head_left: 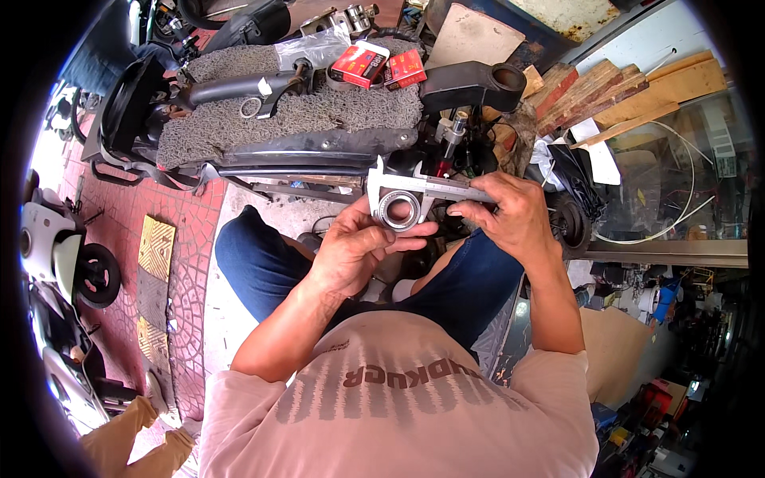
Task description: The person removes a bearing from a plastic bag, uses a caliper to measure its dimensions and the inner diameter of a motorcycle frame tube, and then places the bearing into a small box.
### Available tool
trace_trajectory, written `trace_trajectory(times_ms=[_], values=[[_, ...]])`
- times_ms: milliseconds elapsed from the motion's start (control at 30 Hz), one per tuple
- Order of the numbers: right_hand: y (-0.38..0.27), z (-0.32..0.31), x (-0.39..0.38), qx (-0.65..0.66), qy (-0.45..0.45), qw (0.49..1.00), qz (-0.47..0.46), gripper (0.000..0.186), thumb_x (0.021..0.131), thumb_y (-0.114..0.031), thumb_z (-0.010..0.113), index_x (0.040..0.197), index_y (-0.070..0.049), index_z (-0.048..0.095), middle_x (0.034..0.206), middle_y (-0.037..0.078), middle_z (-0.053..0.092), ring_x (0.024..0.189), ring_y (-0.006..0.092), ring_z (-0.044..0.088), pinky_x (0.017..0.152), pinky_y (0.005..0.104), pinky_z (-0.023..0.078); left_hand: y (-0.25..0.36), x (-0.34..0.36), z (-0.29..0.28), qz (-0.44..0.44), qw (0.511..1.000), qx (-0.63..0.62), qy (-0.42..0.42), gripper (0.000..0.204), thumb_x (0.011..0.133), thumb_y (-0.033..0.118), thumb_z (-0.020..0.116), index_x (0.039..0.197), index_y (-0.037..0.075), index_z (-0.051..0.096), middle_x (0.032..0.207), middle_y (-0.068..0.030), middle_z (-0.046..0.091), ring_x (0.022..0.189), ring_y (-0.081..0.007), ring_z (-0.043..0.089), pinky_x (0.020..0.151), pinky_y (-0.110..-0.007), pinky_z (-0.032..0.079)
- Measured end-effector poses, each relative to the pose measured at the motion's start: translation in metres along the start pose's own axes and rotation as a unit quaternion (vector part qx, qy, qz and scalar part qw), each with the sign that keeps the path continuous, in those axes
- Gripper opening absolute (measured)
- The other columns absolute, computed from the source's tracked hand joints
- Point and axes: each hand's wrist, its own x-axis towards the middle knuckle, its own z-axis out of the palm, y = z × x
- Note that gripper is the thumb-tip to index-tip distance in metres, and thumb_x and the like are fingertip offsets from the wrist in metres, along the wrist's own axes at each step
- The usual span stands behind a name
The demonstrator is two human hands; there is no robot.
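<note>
In front of my knees, my left hand [351, 248] pinches a round metal bearing [385, 213] by its lower edge, with the thumb on the near side and fingers spread beneath it. A silver vernier caliper [451, 189] lies across the top of the bearing, its jaws on either side of the ring. Whether both jaws touch the metal I cannot tell. My right hand [514, 213] is closed round the right end of the caliper's beam, the thumb below it.
Beyond my hands, a grey looped mat [231, 127] bears a metal ring [250, 107], a dark tube [219, 92] and red boxes [360, 64]. A thick black arm [462, 86] juts rightward. Wooden planks [586, 95] lean by a glass case [677, 175]. Scooters [60, 247] and a person's legs [131, 438] are at left.
</note>
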Motion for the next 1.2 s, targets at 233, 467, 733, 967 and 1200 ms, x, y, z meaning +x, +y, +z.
trace_trajectory(times_ms=[233,467,733,967,1200], values=[[-0.0004,-0.0029,0.0011,-0.002,0.001,1.000,-0.003,0.038,0.078,-0.032,0.095,0.093,-0.003,0.075,0.085,0.010,0.074,0.073,0.0322,0.073,0.064,0.0416,0.058,-0.0020,0.0017,-0.0027,0.005,1.000,0.001,-0.011,0.058,0.080,-0.017,0.050,0.136,-0.006,0.060,0.128,-0.0145,0.069,0.126,-0.0518,0.068,0.108,-0.055,0.060],[-0.0006,-0.0030,0.0009,0.005,0.006,1.000,-0.005,0.038,0.077,-0.031,0.095,0.093,-0.003,0.075,0.084,0.011,0.074,0.072,0.0320,0.073,0.063,0.0413,0.057,-0.0021,0.0022,-0.0019,0.008,1.000,-0.001,-0.013,0.054,0.084,-0.015,0.052,0.136,-0.006,0.060,0.129,-0.0142,0.070,0.127,-0.0523,0.067,0.109,-0.057,0.060],[-0.0009,-0.0032,0.0012,-0.009,0.003,1.000,-0.008,0.039,0.077,-0.033,0.095,0.093,-0.004,0.075,0.083,0.010,0.073,0.072,0.0321,0.073,0.062,0.0415,0.057,-0.0032,0.0025,-0.0059,0.004,1.000,-0.004,-0.019,0.050,0.087,-0.015,0.056,0.136,-0.005,0.061,0.129,-0.0135,0.070,0.127,-0.0521,0.067,0.108,-0.056,0.061],[-0.0023,-0.0042,0.0031,-0.009,0.005,1.000,-0.017,0.040,0.078,-0.036,0.094,0.094,-0.004,0.075,0.083,0.010,0.073,0.072,0.0320,0.073,0.063,0.0417,0.057,-0.0034,0.0034,-0.0061,0.003,1.000,-0.012,-0.017,0.048,0.089,-0.015,0.057,0.136,-0.005,0.061,0.129,-0.0136,0.071,0.126,-0.0512,0.068,0.107,-0.055,0.061],[-0.0020,-0.0034,0.0033,-0.012,0.004,1.000,-0.017,0.040,0.079,-0.037,0.093,0.092,-0.005,0.074,0.083,0.010,0.073,0.072,0.0319,0.073,0.062,0.0418,0.057,-0.0033,0.0043,-0.0071,0.003,1.000,-0.018,-0.022,0.045,0.091,-0.014,0.059,0.136,-0.005,0.061,0.128,-0.0143,0.071,0.125,-0.0508,0.068,0.107,-0.055,0.062]])
